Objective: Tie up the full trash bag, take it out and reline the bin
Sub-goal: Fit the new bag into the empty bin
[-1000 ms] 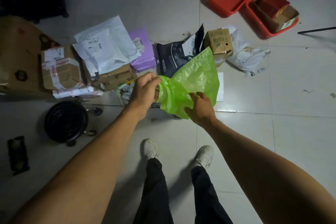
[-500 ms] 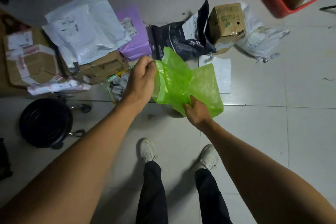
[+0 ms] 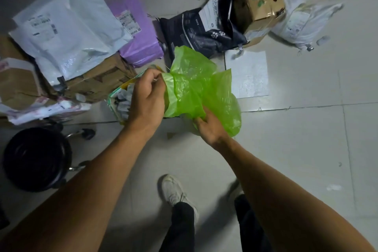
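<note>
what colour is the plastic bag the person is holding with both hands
Bright translucent green: the trash bag shows best in the head view, gripped by the left hand and right hand.

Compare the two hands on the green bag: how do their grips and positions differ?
The left hand is closed in a fist around the bunched edge of the green bag, back of the hand facing the camera; the right hand pinches a lower fold, palm turned more upward. The left hand sits higher and farther from the body; the right hand is lower and nearer. Both hold the same bag above the tiled floor.
</note>
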`<state>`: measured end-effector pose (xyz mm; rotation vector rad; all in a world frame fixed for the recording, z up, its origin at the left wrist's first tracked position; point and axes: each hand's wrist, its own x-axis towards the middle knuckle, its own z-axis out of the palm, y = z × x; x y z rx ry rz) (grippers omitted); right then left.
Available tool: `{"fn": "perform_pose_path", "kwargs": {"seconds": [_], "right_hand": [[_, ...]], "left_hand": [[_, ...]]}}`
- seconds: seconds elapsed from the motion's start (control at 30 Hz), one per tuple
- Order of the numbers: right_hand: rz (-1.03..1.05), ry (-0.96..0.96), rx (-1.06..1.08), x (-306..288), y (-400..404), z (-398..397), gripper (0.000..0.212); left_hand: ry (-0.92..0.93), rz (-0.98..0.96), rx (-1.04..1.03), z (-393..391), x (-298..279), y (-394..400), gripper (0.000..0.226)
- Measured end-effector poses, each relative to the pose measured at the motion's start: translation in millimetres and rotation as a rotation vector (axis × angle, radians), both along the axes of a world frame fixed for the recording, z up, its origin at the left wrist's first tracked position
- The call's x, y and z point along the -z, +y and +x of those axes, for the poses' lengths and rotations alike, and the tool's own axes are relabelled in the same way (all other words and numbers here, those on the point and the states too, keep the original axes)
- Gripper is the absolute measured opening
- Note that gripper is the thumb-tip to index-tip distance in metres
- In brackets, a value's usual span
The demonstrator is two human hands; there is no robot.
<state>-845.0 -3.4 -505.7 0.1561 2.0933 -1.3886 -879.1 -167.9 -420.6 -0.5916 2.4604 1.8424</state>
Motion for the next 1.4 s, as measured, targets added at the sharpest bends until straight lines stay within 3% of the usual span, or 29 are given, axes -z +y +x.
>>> {"fn": "perform_pose_path", "kwargs": {"seconds": [0.27, 0.33, 0.5, 0.57, 0.67, 0.73, 0.8, 0.93, 1.07, 1.23, 1.4], "right_hand": [[0.019, -0.054, -0.049, 47.0, -13.8, 15.0, 0.017], [0.047, -0.063, -0.088, 58.4, -10.8, 18.2, 0.025], [0.247, 0.104, 0.011, 66.6, 11.7, 27.4, 0.023], [0.353, 0.203, 0.047, 65.0, 27.7, 32.5, 0.034], [0.605, 0.317, -0.062, 71.8, 53.0, 38.6, 0.052], [0.679, 0.214, -0.093, 82.5, 64.1, 41.0, 0.081], [0.606, 0.033, -0.016, 94.5, 69.5, 41.7, 0.107], [0.563, -0.027, 0.026, 110.7, 72.3, 39.4, 0.121], [0.511, -0.105, 0.136, 120.3, 74.5, 34.4, 0.114], [0.498, -0.110, 0.114, 108.8, 76.3, 29.6, 0.039], [0.293, -0.053, 0.148, 91.4, 63.1, 20.1, 0.026]], "left_hand": [[-0.049, -0.096, 0.108, -0.2, 47.9, 3.6, 0.014], [-0.060, -0.149, 0.138, 2.7, 64.5, 5.5, 0.016], [-0.125, -0.375, 0.181, 13.8, 84.8, 12.4, 0.020], [-0.158, -0.426, 0.149, 18.4, 85.4, 17.7, 0.018], [-0.158, -0.447, 0.112, 21.8, 87.3, 27.2, 0.019], [-0.133, -0.455, 0.093, 22.8, 91.1, 32.4, 0.019], [-0.108, -0.463, 0.074, 23.7, 96.4, 36.1, 0.019], [-0.104, -0.461, 0.086, 28.5, 103.0, 39.1, 0.019], [-0.133, -0.460, 0.054, 33.7, 102.7, 38.3, 0.018], [-0.146, -0.430, 0.065, 36.8, 96.8, 37.7, 0.018], [-0.104, -0.381, 0.055, 34.2, 90.3, 40.5, 0.018]]}}
